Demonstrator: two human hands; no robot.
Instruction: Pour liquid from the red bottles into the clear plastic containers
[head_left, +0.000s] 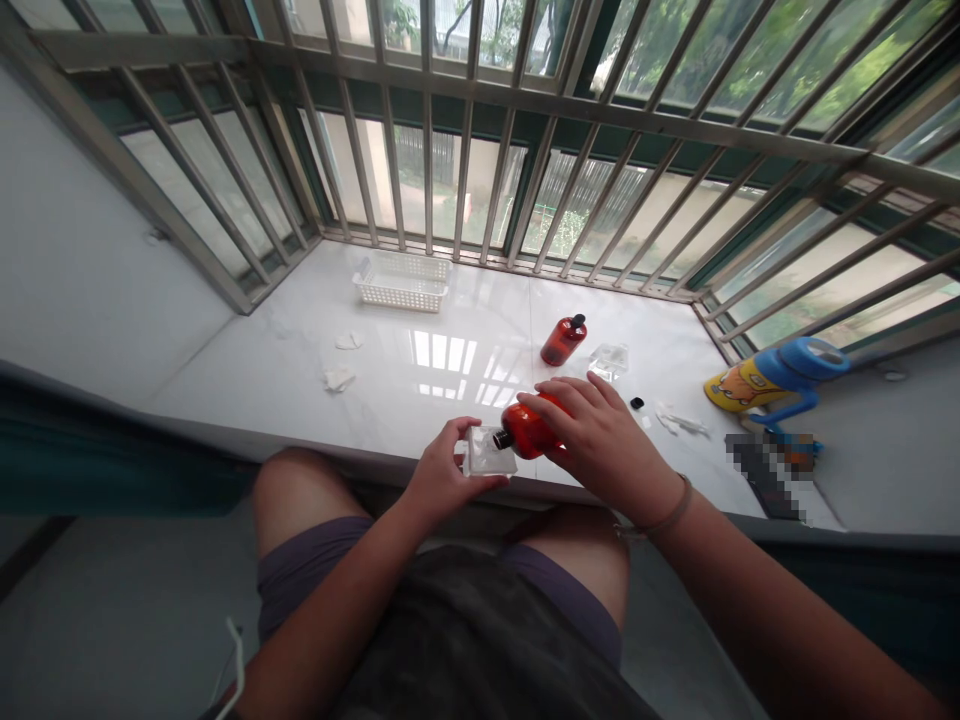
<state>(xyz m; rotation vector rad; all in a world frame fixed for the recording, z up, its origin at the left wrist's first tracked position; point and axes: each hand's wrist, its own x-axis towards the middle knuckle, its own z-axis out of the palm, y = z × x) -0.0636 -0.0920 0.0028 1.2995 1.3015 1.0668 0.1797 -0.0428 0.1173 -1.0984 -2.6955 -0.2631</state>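
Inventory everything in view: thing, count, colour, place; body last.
held bottle: one, red, right hand
container: one, clear, left hand
capped bottle: one, red, ledge
cap: one, black, ledge
plastic: one, clear, beside capped bottle
scraps: several, white, ledge
basket: one, white, near bars
flask: one, yellow and blue, right
pixelated area: one, mixed, beside flask
ledge: one, white, below windows
bars: many, grey, across windows
fabric: two, teal, sides
hands: two, bare, centre
thighs: two, purple shorts, bottom

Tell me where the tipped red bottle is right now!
In the head view, the tipped red bottle is just right of the middle, in the right hand, its neck pointing left at the clear box in the left hand.
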